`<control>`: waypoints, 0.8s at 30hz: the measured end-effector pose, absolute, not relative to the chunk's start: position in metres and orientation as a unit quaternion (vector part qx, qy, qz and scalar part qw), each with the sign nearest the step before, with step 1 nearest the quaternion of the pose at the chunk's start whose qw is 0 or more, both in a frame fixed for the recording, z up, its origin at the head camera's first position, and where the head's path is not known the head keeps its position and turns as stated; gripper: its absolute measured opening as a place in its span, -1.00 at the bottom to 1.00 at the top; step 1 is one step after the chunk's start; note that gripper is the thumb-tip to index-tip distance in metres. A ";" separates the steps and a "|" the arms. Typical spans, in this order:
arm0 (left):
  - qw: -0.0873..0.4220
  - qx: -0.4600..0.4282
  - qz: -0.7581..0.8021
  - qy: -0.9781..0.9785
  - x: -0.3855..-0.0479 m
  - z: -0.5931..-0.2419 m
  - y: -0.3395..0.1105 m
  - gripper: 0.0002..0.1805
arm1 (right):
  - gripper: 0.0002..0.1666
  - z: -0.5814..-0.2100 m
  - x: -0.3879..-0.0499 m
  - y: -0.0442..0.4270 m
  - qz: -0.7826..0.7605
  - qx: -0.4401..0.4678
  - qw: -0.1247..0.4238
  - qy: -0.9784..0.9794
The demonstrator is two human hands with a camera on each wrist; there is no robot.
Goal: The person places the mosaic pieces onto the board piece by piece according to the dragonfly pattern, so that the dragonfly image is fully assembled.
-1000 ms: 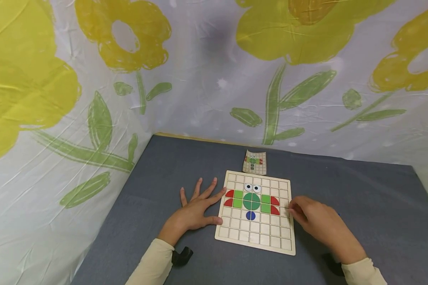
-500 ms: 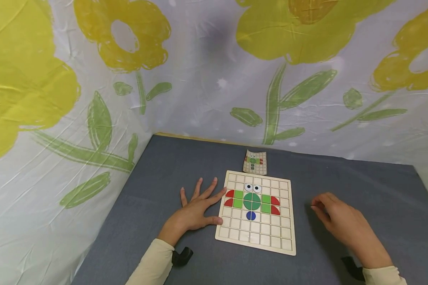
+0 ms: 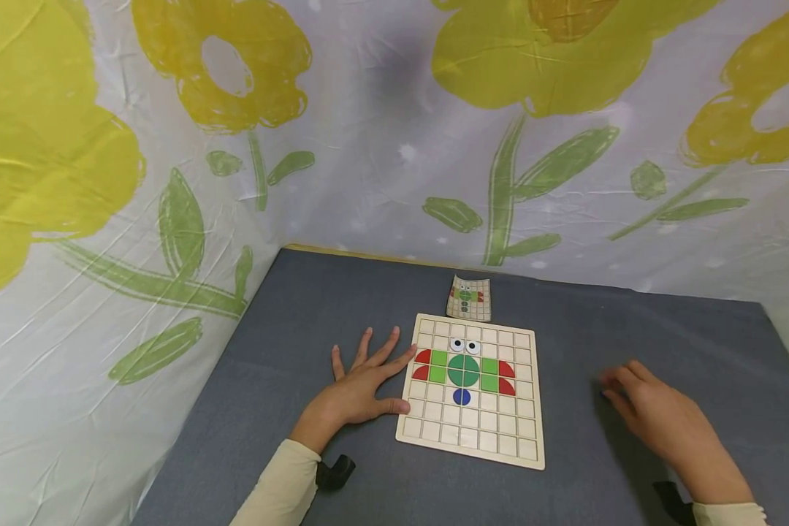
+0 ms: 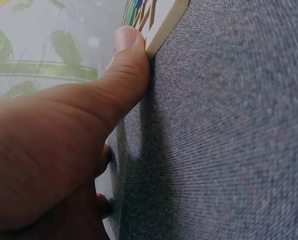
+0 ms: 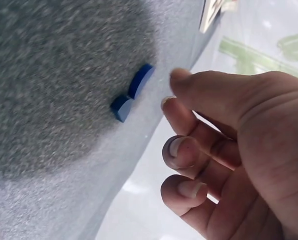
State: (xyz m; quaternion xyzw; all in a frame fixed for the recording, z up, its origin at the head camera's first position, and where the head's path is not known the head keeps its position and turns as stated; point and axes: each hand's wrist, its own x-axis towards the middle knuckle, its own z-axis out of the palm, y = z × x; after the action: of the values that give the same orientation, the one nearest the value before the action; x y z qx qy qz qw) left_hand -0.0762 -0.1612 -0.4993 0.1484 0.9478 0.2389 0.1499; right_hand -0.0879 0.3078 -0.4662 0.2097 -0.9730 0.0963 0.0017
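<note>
A square wooden grid board (image 3: 508,427) lies on the table, with eyes, green squares, green and red quarter-rounds and a small blue circle set on it. My left hand (image 3: 351,398) rests flat beside its left edge, fingers spread; in the left wrist view the thumb (image 4: 124,62) touches the board's rim. Out to the right of the board, my right hand (image 3: 671,420) hovers with loosely bent fingers and nothing between them. Two blue curved pieces (image 5: 140,81) lie on the table just ahead of its fingertips in the right wrist view; the hand mostly hides them in the head view.
A small printed card (image 3: 470,310) showing a similar figure on a grid lies behind the board, one corner curling up. The dark grey tabletop (image 3: 342,292) ends at a flower-patterned cloth (image 3: 368,168) at the back and left. Black straps (image 3: 335,473) sit at both wrists.
My right hand has moved away from the board's right edge, further right over the table. My left hand and the board stay where they were.
</note>
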 end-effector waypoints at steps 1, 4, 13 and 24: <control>0.150 0.148 0.238 0.948 -0.076 -0.499 -0.161 0.09 | -0.73 -0.466 -0.088 0.309 0.096 0.206 -0.008 -0.974; 0.150 0.147 0.235 0.949 -0.076 -0.500 -0.161 0.09 | -0.73 -0.467 -0.088 0.312 0.095 0.199 -0.026 -0.975; 0.151 0.150 0.240 0.947 -0.076 -0.500 -0.162 0.07 | -0.75 -0.470 -0.090 0.314 0.094 0.193 -0.038 -0.976; 0.152 0.154 0.241 0.946 -0.077 -0.499 -0.162 0.05 | -0.78 -0.475 -0.094 0.315 0.101 0.195 -0.047 -0.974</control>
State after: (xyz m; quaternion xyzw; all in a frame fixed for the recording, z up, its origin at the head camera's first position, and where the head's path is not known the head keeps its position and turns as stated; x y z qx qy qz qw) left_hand -0.0766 -0.1622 -0.4987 0.1538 0.9461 0.2409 0.1522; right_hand -0.0936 0.3153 -0.4752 0.1953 -0.9744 0.1012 -0.0467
